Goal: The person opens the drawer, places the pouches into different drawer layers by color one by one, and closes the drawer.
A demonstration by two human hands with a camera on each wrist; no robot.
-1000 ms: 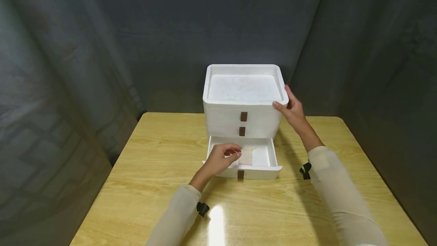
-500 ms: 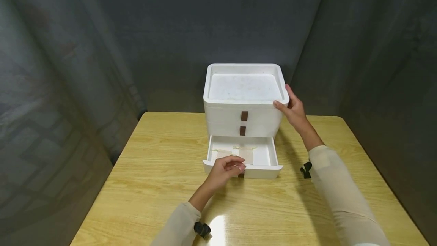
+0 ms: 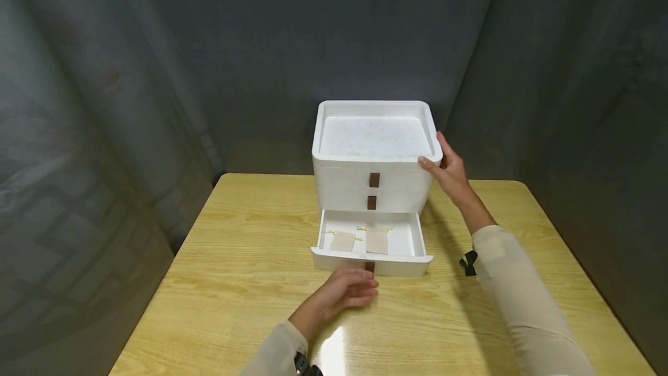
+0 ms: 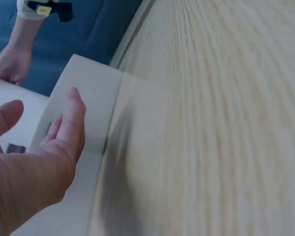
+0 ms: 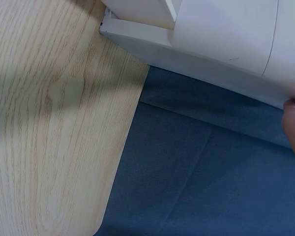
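My left hand (image 3: 347,290) hangs low over the yellow wooden table (image 3: 229,266), just in front of the open bottom drawer (image 3: 371,263). Its fingers are loose and only a little bent, and it holds nothing. From the left wrist view I cannot tell if the fingertips (image 4: 74,98) touch the drawer's white front.

The drawer is pulled out of the white foam box with three drawers (image 3: 373,161), which stands at the back of the table. Two small tan paper bags with thin yellow strings (image 3: 360,241) lie flat side by side inside the drawer. Little brown tabs (image 3: 373,179) sit on the drawer fronts.

My right hand (image 3: 449,170) holds the top right corner of the box. The thumb presses on the front edge, and the fingers wrap round the side.
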